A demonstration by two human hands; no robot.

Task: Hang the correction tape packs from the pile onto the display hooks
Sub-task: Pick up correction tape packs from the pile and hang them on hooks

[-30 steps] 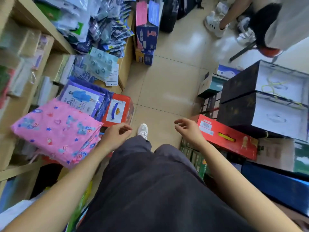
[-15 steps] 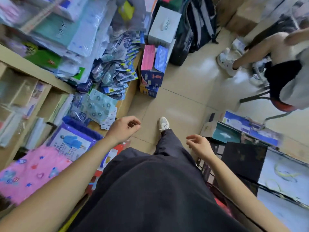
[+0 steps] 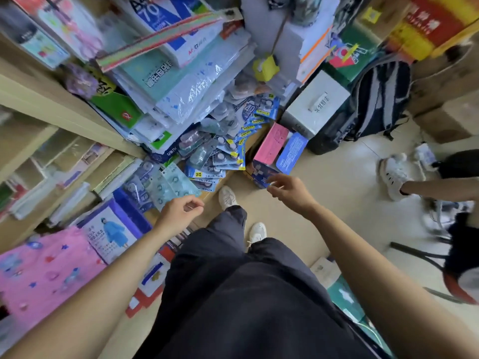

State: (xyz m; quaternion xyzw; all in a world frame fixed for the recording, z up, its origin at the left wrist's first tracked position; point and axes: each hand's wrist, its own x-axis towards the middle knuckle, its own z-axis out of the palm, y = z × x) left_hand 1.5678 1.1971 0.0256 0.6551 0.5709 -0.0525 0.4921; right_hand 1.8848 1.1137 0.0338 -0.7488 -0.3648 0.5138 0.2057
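On the shelf [image 3: 64, 112], tape packs [image 3: 220, 158] lying slantwise

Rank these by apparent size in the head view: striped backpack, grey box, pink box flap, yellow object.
1. striped backpack
2. grey box
3. pink box flap
4. yellow object
True sizes are unsure, since their distances from the camera differ.

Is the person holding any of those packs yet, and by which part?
Nothing is held. The left hand is loosely curled and empty; the right hand reaches open-fingered toward the correction tape packs.
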